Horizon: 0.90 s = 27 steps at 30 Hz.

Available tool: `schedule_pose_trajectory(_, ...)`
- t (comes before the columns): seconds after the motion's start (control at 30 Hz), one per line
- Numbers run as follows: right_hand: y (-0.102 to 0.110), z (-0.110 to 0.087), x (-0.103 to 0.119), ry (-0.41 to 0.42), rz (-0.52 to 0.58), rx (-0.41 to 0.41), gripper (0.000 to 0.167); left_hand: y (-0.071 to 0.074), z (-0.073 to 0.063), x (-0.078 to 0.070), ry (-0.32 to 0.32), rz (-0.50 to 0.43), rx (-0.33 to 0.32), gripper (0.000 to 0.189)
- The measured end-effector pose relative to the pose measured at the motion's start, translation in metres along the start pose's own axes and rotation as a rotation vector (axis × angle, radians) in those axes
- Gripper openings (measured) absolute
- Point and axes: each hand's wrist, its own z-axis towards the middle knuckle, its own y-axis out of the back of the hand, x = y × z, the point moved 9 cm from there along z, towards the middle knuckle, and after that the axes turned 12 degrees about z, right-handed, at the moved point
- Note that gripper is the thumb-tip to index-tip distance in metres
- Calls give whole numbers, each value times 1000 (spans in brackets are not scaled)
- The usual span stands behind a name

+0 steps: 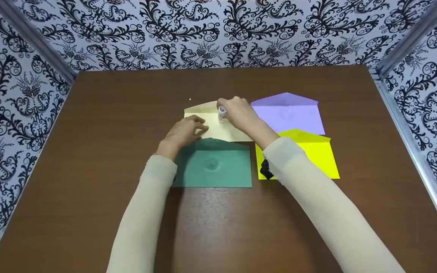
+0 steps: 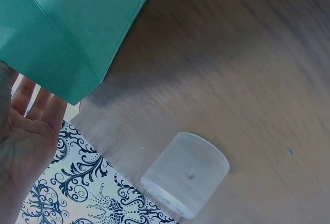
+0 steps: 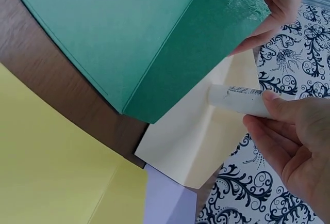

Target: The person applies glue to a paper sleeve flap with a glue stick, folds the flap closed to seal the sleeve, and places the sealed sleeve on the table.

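My right hand (image 1: 239, 112) pinches a white glue stick (image 3: 240, 99) between thumb and fingers. The stick's far end meets the cream envelope (image 1: 235, 133) near the fold of its raised flap. On the left part of that envelope rests my left hand (image 1: 184, 132), its fingers loosely extended. In front lies a green envelope (image 1: 230, 168), partly under the left wrist. A shiny, wet-looking patch (image 3: 247, 3) shows on the green flap in the right wrist view. A translucent cap (image 2: 186, 175) lies on the table in the left wrist view.
A purple envelope (image 1: 304, 120) lies at the back right, flap up. Nearer sits a yellow envelope (image 1: 324, 159), partly covered by the right forearm, with a small black object (image 1: 266, 170) overlapping it. Patterned panels (image 1: 203, 34) border the brown table (image 1: 101, 113).
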Motion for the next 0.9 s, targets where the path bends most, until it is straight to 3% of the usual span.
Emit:
schedule_pose_trajectory(0.33,2,-8,4,25,4,-2,24,1,0,-2,-24,19,-20,32)
schedule_pose_trajectory(0.63,-3,-11,8,7,22,34,26,2,0,-1,-4,11,-10,32)
schedule_pose_trajectory(0.9,-8,-8,17,48,38,33,27,2,1,-1,-9,12,-19,32)
